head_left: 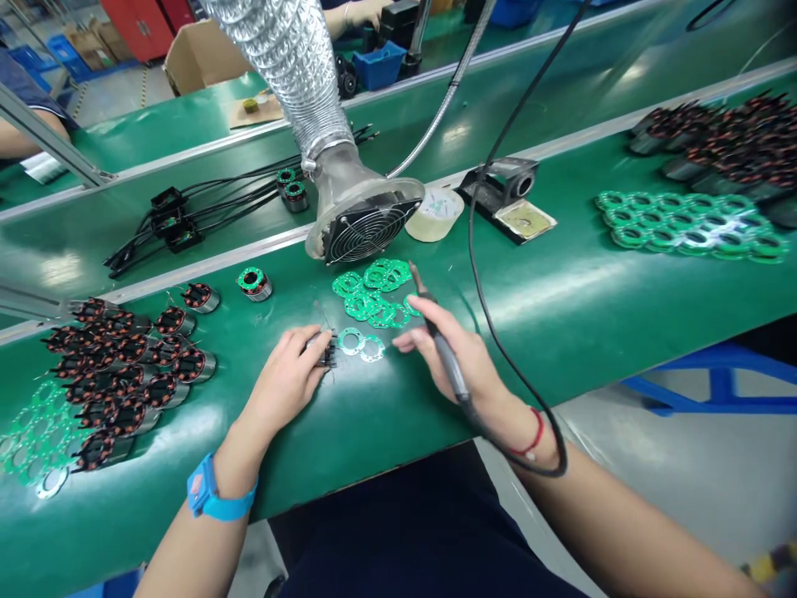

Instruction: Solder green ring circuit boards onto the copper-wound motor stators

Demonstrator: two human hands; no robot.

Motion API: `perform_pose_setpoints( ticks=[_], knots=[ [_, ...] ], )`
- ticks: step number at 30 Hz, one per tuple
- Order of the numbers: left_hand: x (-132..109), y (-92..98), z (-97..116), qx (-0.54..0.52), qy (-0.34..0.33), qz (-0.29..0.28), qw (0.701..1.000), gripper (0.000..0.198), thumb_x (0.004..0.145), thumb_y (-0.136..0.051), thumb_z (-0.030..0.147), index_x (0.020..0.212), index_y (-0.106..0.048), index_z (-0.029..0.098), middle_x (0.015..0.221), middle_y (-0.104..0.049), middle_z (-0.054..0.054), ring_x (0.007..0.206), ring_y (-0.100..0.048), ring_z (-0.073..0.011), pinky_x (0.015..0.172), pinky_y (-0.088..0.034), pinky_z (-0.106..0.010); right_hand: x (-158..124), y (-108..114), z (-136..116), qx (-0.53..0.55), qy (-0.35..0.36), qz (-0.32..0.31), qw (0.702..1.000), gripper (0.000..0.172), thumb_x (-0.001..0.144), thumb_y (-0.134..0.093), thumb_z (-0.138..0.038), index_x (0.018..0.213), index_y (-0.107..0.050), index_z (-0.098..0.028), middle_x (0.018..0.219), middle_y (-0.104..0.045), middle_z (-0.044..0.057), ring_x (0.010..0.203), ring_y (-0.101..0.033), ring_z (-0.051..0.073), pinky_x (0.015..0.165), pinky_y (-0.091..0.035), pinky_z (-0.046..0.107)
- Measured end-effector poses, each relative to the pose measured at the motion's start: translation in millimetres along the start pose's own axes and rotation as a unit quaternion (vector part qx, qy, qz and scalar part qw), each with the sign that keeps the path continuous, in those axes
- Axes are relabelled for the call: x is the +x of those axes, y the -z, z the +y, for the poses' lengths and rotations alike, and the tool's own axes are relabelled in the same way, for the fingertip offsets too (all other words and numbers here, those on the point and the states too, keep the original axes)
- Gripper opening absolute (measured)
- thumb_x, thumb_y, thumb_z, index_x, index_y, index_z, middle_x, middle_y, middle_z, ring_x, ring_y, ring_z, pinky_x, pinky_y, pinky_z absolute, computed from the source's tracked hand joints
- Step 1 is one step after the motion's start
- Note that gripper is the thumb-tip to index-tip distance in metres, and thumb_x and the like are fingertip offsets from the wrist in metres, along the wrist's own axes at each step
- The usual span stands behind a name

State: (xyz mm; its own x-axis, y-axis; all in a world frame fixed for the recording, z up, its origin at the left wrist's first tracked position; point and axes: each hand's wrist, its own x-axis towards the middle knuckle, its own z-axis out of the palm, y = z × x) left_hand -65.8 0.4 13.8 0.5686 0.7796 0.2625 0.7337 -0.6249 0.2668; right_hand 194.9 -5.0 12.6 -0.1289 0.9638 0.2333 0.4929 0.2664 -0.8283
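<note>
My left hand is closed around a motor stator on the green bench, and its fingers cover most of it. Two ring-shaped circuit boards lie just right of those fingertips. My right hand grips a soldering iron, its tip pointing up and away over the bench. Close to the iron's tip is a loose pile of green ring boards. A stator topped with a green board stands beyond my left hand.
Many bare stators crowd the left side. A fume extractor hood hangs above the bench, beside a tape roll and an iron stand. Panelled ring boards lie at right. The iron's cable loops past my right wrist.
</note>
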Motion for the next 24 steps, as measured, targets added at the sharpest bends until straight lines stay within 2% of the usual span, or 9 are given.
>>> perform_pose_setpoints(
  ticks=[4, 7, 10, 12, 14, 17, 19, 22, 24],
  knots=[
    [0.2, 2.2, 5.2, -0.013, 0.036, -0.011, 0.999, 0.041, 0.088, -0.054, 0.02, 0.128, -0.044, 0.018, 0.121, -0.055, -0.014, 0.11, -0.052, -0.0267, 0.093, -0.048, -0.045, -9.8, -16.3, -6.9, -0.023, 0.002, -0.04, 0.999, 0.024, 0.092, -0.043, -0.025, 0.114, -0.05, -0.022, 0.084, -0.072, 0.004, 0.077, -0.07, 0.018, 0.071, -0.055, 0.032],
    [0.7, 4.2, 10.8, -0.046, 0.072, 0.004, 0.996, 0.042, 0.084, -0.059, 0.021, 0.124, -0.046, 0.018, 0.118, -0.057, -0.013, 0.108, -0.053, -0.0261, 0.093, -0.048, -0.043, -9.2, -20.9, -13.9, -0.04, 0.001, -0.059, 0.997, 0.025, 0.088, -0.046, -0.023, 0.113, -0.048, -0.022, 0.086, -0.069, 0.004, 0.077, -0.068, 0.019, 0.07, -0.053, 0.033],
    [1.4, 8.2, 17.6, -0.111, 0.12, 0.035, 0.986, 0.041, 0.08, -0.064, 0.023, 0.118, -0.049, 0.018, 0.112, -0.058, -0.011, 0.105, -0.055, -0.0241, 0.092, -0.048, -0.04, -7.7, -26.2, -23.0, -0.02, -0.031, -0.075, 0.996, 0.027, 0.088, -0.048, -0.023, 0.115, -0.046, -0.023, 0.081, -0.066, 0.002, 0.074, -0.066, 0.019, 0.07, -0.051, 0.034],
    [1.3, 11.6, 22.0, -0.158, 0.143, 0.041, 0.976, 0.04, 0.077, -0.066, 0.025, 0.114, -0.05, 0.018, 0.108, -0.059, -0.009, 0.101, -0.057, -0.0227, 0.089, -0.048, -0.038, -6.9, -32.4, -28.9, 0.028, -0.056, -0.057, 0.996, 0.031, 0.087, -0.052, -0.025, 0.117, -0.045, -0.024, 0.083, -0.065, 0.002, 0.074, -0.066, 0.018, 0.072, -0.052, 0.034],
    [0.8, 13.9, 25.0, -0.205, 0.16, 0.029, 0.965, 0.041, 0.075, -0.068, 0.028, 0.111, -0.051, 0.018, 0.105, -0.059, -0.008, 0.098, -0.058, -0.022, 0.088, -0.049, -0.037, -6.2, -39.9, -34.1, 0.105, -0.072, -0.013, 0.992, 0.035, 0.085, -0.057, -0.027, 0.118, -0.044, -0.025, 0.089, -0.065, 0.002, 0.079, -0.067, 0.017, 0.075, -0.053, 0.034],
    [0.4, 13.2, 25.4, -0.287, 0.172, -0.006, 0.942, 0.044, 0.077, -0.068, 0.031, 0.115, -0.049, 0.018, 0.11, -0.059, -0.008, 0.101, -0.058, -0.0215, 0.09, -0.048, -0.036, -4.1, -50.0, -39.6, 0.228, -0.077, 0.063, 0.969, 0.032, 0.088, -0.056, -0.029, 0.116, -0.042, -0.027, 0.091, -0.066, 0.001, 0.086, -0.067, 0.016, 0.082, -0.053, 0.034],
    [1.0, 10.5, 23.6, -0.316, 0.159, -0.031, 0.935, 0.046, 0.079, -0.065, 0.03, 0.12, -0.048, 0.019, 0.116, -0.058, -0.009, 0.106, -0.057, -0.0215, 0.093, -0.047, -0.036, -1.5, -54.7, -40.6, 0.278, -0.077, 0.077, 0.955, 0.028, 0.09, -0.053, -0.031, 0.116, -0.041, -0.027, 0.086, -0.066, 0.0, 0.08, -0.067, 0.015, 0.079, -0.053, 0.034],
    [2.6, 6.9, 20.4, -0.266, 0.133, -0.05, 0.954, 0.041, 0.081, -0.063, 0.026, 0.12, -0.051, 0.02, 0.118, -0.059, -0.009, 0.11, -0.053, -0.0241, 0.097, -0.042, -0.042, 3.2, -59.6, -37.4, 0.293, -0.046, 0.013, 0.955, 0.031, 0.093, -0.048, -0.037, 0.121, -0.039, -0.025, 0.08, -0.064, 0.0, 0.068, -0.063, 0.014, 0.068, -0.053, 0.031],
    [2.8, 6.7, 18.6, -0.222, 0.135, -0.051, 0.964, 0.038, 0.08, -0.063, 0.026, 0.116, -0.053, 0.019, 0.115, -0.06, -0.01, 0.109, -0.052, -0.0265, 0.097, -0.04, -0.046, 5.1, -61.6, -34.5, 0.27, -0.007, -0.042, 0.962, 0.035, 0.094, -0.046, -0.037, 0.126, -0.037, -0.024, 0.08, -0.063, 0.0, 0.07, -0.061, 0.014, 0.069, -0.053, 0.031]
  ],
)
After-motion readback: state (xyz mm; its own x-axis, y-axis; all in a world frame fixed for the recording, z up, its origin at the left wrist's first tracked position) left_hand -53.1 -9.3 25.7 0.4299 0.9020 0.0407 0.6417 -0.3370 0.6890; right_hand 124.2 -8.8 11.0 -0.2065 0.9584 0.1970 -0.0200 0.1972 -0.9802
